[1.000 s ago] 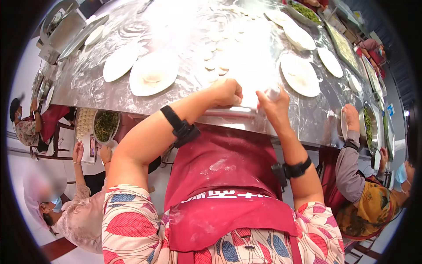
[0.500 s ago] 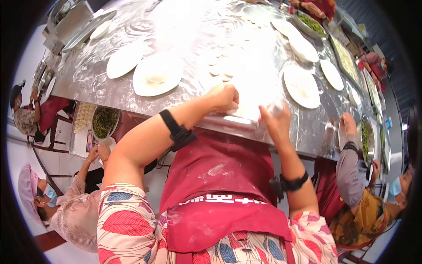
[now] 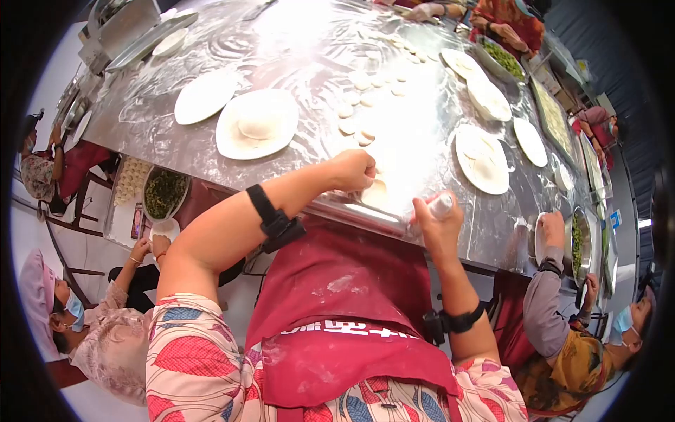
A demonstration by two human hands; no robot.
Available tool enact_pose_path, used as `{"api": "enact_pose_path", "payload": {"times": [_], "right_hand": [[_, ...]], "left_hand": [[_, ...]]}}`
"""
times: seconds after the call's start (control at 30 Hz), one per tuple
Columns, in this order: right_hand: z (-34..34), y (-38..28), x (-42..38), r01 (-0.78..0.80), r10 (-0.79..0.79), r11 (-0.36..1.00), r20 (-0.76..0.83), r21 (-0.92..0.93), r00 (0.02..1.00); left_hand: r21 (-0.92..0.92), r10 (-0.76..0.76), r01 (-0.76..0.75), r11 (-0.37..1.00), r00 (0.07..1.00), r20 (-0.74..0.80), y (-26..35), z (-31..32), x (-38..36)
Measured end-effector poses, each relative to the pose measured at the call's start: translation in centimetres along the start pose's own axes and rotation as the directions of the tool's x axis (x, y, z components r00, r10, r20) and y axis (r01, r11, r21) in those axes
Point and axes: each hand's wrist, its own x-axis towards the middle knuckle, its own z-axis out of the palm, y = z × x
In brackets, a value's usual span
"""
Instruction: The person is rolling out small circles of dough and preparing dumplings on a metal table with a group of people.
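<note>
At the front edge of the floury metal table, my left hand (image 3: 354,170) is closed, its fingers pinched at the near side of a small round dough piece (image 3: 375,191). My right hand (image 3: 440,219) is wrapped round a pale rolling pin (image 3: 441,204), whose rounded end shows above the fingers. Just beyond my left hand, several small dough discs (image 3: 364,137) lie in loose rows on the table. A white plate (image 3: 281,137) to the left holds flat round wrappers (image 3: 258,126). Glare washes out part of the tabletop between and beyond my hands.
Another white plate (image 3: 467,172) with wrappers lies to the right, and more plates stand farther back. Co-workers' hands (image 3: 553,228) are at the right, beside a bowl of green filling (image 3: 578,243). At lower left, a person works near a tray of dumplings (image 3: 132,184).
The view has shifted slightly. My right hand has turned, and the rolling pin's end shows more clearly. The dough piece beside my left hand is now visible.
</note>
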Motion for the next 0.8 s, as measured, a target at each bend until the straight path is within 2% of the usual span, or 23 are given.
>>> {"api": "enact_pose_path", "payload": {"times": [0.03, 0.13, 0.17, 0.2, 0.27, 0.3, 0.37, 0.4, 0.43, 0.53, 0.57, 0.67, 0.73, 0.8], "right_hand": [[0.1, 0.2, -0.2, 0.053, -0.053, 0.998, -0.011, 0.037, 0.999], [1.1, -0.6, 3.6, 0.017, -0.018, 1.0, -0.042, -0.025, 0.999], [1.5, -0.5, 5.2, 0.045, -0.048, 0.996, -0.043, -0.076, 0.998], [1.9, -0.2, 6.3, 0.067, -0.072, 0.989, -0.039, -0.13, 0.997], [1.7, 0.0, 6.2, 0.066, -0.067, 0.994, -0.011, -0.087, 0.998], [1.2, -0.3, 5.4, 0.053, -0.055, 0.993, -0.009, -0.104, 0.998], [0.2, -1.1, 2.5, -0.021, 0.022, 0.994, 0.008, -0.107, 1.0], [-0.1, -0.4, 1.1, 0.015, -0.014, 0.996, 0.016, -0.087, 1.0], [-0.2, -0.1, 0.8, 0.023, -0.022, 0.997, 0.008, -0.076, 1.0], [0.5, -1.1, 2.7, 0.053, -0.055, 0.995, -0.022, -0.084, 0.998], [1.2, -0.4, 4.4, 0.023, -0.028, 0.996, -0.048, -0.085, 0.998], [1.9, 0.2, 6.8, 0.079, -0.083, 0.99, -0.032, -0.115, 0.996], [0.8, 0.1, 5.3, 0.102, -0.102, 0.987, 0.006, -0.125, 0.995], [-0.3, -0.4, 1.8, 0.019, -0.016, 0.991, 0.023, -0.13, 1.0]], "left_hand": [[-0.252, -0.125, 0.152, 0.956, 0.985, 0.12, -0.6, 0.2, 0.1], [0.059, 0.027, -0.029, 0.998, 0.999, 0.033, 0.0, 0.3, 0.5], [0.113, 0.045, -0.044, 0.993, 0.999, -0.011, 0.2, 0.5, 1.1], [0.106, 0.037, -0.035, 0.994, 0.999, -0.018, 0.4, 0.7, 1.7], [0.088, 0.017, -0.013, 0.996, 0.999, -0.038, 0.3, 1.1, 2.5], [0.075, 0.035, -0.036, 0.997, 0.999, 0.02, 1.1, 0.7, 1.7], [0.12, 0.053, -0.053, 0.991, 0.999, -0.004, 0.7, 0.9, 0.8], [0.15, 0.064, -0.06, 0.987, 0.998, -0.016, 0.6, 0.6, 0.4], [0.009, -0.036, 0.035, 0.999, 0.999, 0.037, 0.5, 0.4, 0.0], [0.03, 0.025, -0.027, 0.999, 0.999, 0.045, 1.3, 0.0, -0.5], [0.046, 0.038, -0.038, 0.998, 0.999, 0.004, 0.7, 0.5, 0.4], [0.151, 0.003, 0.003, 0.988, 0.999, -0.043, 1.2, 0.6, 1.9], [0.11, 0.006, -0.002, 0.994, 0.999, -0.033, 1.0, 0.7, 1.6], [0.104, 0.021, -0.022, 0.994, 1.0, 0.012, 0.2, 0.6, 1.2]]}}
